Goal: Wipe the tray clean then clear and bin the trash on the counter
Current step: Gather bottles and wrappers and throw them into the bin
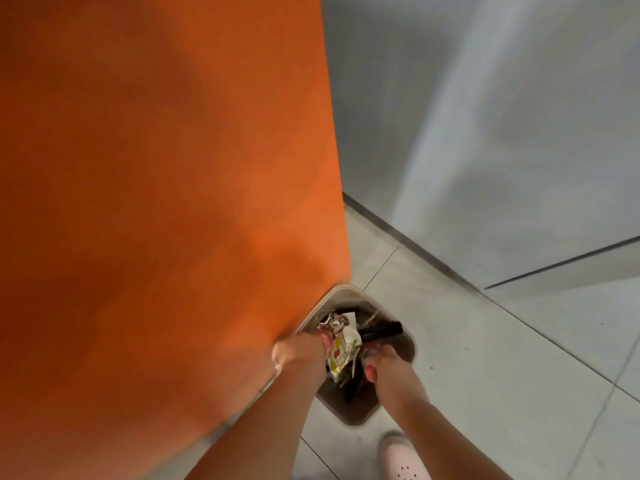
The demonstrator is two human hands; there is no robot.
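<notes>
Both of the person's arms reach down over a small bin (356, 415) that stands on the pale tiled floor (485, 375), tucked against the foot of a tall orange panel (156, 168). That panel fills the whole left side of the view and stands in the way of the bin's left rim, and it also hides whatever lies behind it. The left hand (298, 351) is at the bin's left edge, touching or nearly touching the panel, and its fingers pinch a crumpled wrapper (341, 353) that is white with green and yellow print. The wrapper hangs over the open mouth of the bin, just between the two hands. The right hand (384, 367) is over the middle of the bin, with a red-painted thumbnail turned up. Its fingers point down into the opening and are hidden under the hand itself, with a bit of reddish scrap at their tips, so I cannot tell whether they are spread or gripping. Inside the bin lies more trash (379, 330) — dark, stick-like pieces and another scrap of printed paper at the far side, all rather blurred. A white shoe (403, 459) with small holes in its top stands on the tiles just below the bin, near the right forearm. Beyond the bin a grey wall (519, 133) meets the floor along a dark skirting strip that runs off to the right.
</notes>
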